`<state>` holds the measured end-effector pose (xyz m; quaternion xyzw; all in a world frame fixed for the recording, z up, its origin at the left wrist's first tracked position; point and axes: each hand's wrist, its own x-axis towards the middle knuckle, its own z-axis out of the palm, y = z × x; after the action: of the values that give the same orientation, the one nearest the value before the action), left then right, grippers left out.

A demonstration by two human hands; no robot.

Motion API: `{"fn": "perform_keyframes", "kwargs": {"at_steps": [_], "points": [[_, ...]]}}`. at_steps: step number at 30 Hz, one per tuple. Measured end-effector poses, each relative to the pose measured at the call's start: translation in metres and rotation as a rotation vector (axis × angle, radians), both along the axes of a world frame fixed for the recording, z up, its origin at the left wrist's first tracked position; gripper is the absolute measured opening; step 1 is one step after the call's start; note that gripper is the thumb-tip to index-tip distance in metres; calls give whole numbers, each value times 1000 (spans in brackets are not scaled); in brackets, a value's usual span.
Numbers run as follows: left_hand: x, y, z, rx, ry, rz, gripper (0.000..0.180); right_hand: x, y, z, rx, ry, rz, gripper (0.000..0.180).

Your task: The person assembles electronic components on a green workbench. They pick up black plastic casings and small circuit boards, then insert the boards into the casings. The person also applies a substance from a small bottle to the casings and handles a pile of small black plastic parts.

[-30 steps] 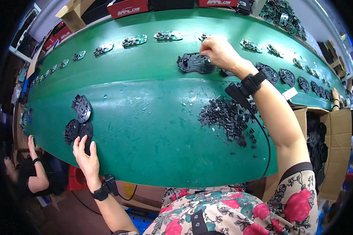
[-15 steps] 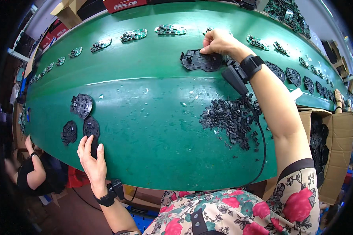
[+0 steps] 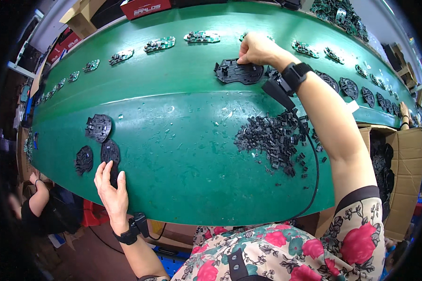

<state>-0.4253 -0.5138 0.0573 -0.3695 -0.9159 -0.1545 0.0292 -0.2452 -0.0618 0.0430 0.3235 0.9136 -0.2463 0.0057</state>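
My right hand (image 3: 260, 50) reaches to the far side of the table, its thumb and fingers bent into a pinch at the far rim of a black plastic shell (image 3: 239, 72). That shell lies flat, ribbed inside up; anything between the fingertips is hidden. Partly behind my right wrist is another black shell. At the near left, my left hand (image 3: 112, 189) rests open, fingertips over the lower end of a dark shell (image 3: 110, 152). Two more black shells, an upper one (image 3: 98, 127) and a left one (image 3: 84, 160), lie beside it.
Right of centre spreads a pile of small black plastic parts (image 3: 276, 143). Green circuit boards (image 3: 202, 37) line the far strip, with more shells (image 3: 349, 88) to the right. An open carton (image 3: 405, 180) of black pieces stands at right. A black cable (image 3: 317, 178) trails from my right wrist. Other people sit at both sides.
The whole view has shifted slightly. My right hand stays closed at the shell's far rim, with its fingers turned a little. My left hand keeps its place and stays open.
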Motion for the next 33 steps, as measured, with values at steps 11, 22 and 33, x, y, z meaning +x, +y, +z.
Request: {"fn": "perform_keyframes", "kwargs": {"at_steps": [11, 22, 33], "points": [[-1, -5, 5, 1, -15, -19, 41, 42, -22, -9, 3, 257, -89, 23], [-5, -4, -1, 27, 8, -58, 41, 51, -26, -19, 394, 160, 118, 21], [29, 10, -9, 143, -18, -332, 36, 85, -90, 61, 292, 427, -65, 16]]}}
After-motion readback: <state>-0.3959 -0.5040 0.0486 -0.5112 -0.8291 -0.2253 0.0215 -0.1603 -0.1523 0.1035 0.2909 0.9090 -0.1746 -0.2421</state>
